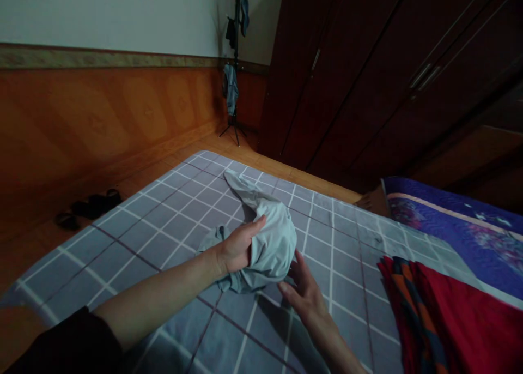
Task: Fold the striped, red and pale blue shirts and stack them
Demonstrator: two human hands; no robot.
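A light grey-green cloth garment (274,235) is bunched up over the grey checked bed (171,199), with one narrow end stretching toward the far side. My left hand (242,244) grips its left side, thumb on top and the other fingers hidden beneath the fabric. At the garment's lower right edge is my right hand (304,289), its thumb and fingers apart, the fingertips at or just beside the cloth.
Red cloth (461,308) and a dark striped piece lie on the bed at the right. Beyond are a purple floral mattress (449,205), dark wardrobes (347,79) and a coat stand (236,47). Dark sandals (96,204) rest on the floor at left.
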